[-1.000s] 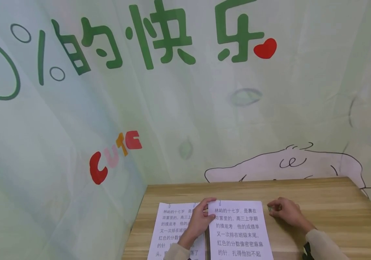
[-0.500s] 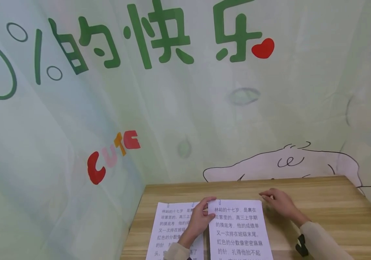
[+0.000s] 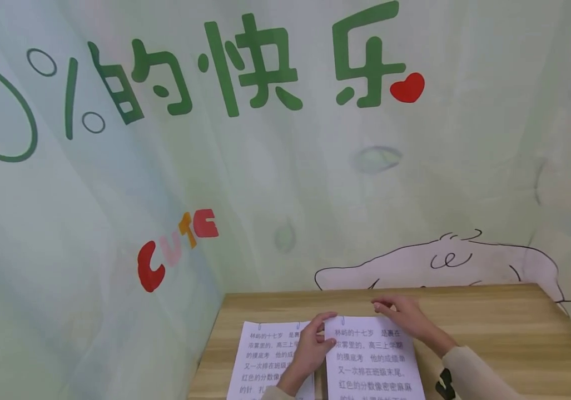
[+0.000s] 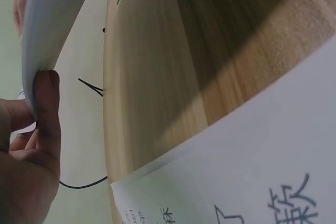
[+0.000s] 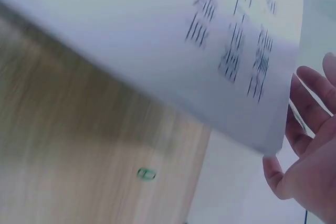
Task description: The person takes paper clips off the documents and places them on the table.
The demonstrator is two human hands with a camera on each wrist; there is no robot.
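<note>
Near the front of the table, my left hand (image 3: 310,350) pinches the upper left corner of a printed stack of paper (image 3: 372,364), beside a paper clip (image 3: 342,320) on its top edge. In the left wrist view, thumb and fingers grip the stack (image 4: 58,24), which is tilted up off the table. My right hand (image 3: 405,316) is at the upper right corner. In the right wrist view, a thin wire loop like a paper clip (image 5: 297,117) shows between its fingers, right by the sheet's edge; most of it is hidden.
A second printed stack (image 3: 265,364) lies on the left, with paper clips (image 3: 259,326) along its top edge. One green paper clip (image 5: 146,173) lies on the wooden table (image 3: 505,333). A patterned curtain (image 3: 275,183) hangs behind the table.
My right hand has risen from the tabletop and moved left to the stack's upper right corner. My left hand keeps its hold on the upper left corner.
</note>
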